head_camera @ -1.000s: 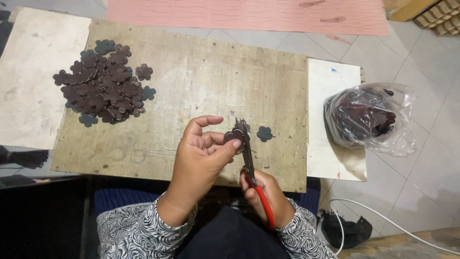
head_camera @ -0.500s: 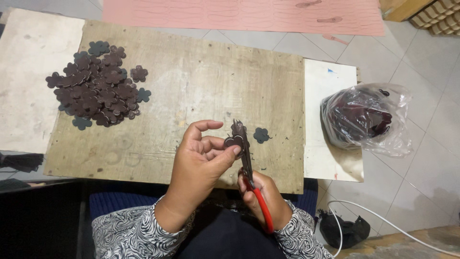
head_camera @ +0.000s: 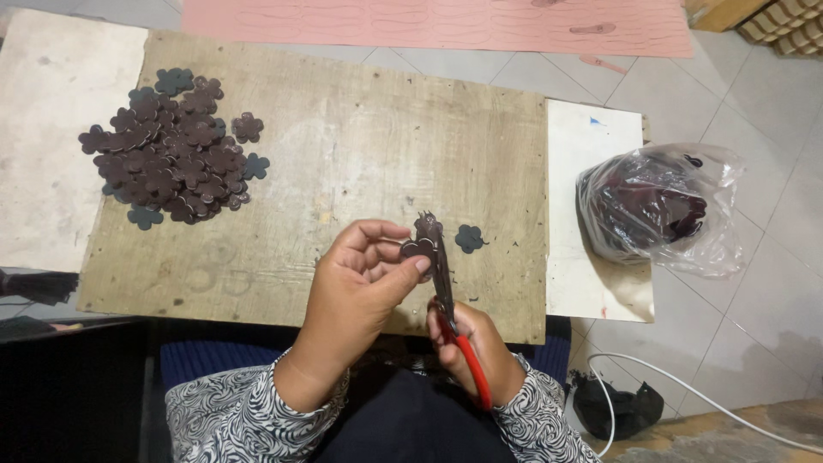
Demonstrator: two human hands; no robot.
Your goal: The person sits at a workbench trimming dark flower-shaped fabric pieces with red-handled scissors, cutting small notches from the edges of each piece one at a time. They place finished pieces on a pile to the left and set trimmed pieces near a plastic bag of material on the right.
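Pinching a dark flower cutout [head_camera: 417, 249] by its petals in my left hand [head_camera: 360, 287], I hold it at the tip of the red-handled punch [head_camera: 446, 291], which my right hand [head_camera: 480, 347] grips closed, above the board [head_camera: 343, 154]. It looks thin, light and bendy, so the edges suit best.

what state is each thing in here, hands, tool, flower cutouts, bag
left hand: pinching a dark flower cutout at the tool's head
right hand: gripping the red handles
red-handled punch pliers: held upright, head on the cutout
pile of flower cutouts: heaped loose on the wooden board
single flower cutout: lying flat on the board
plastic bag: slumped on the floor, dark pieces inside
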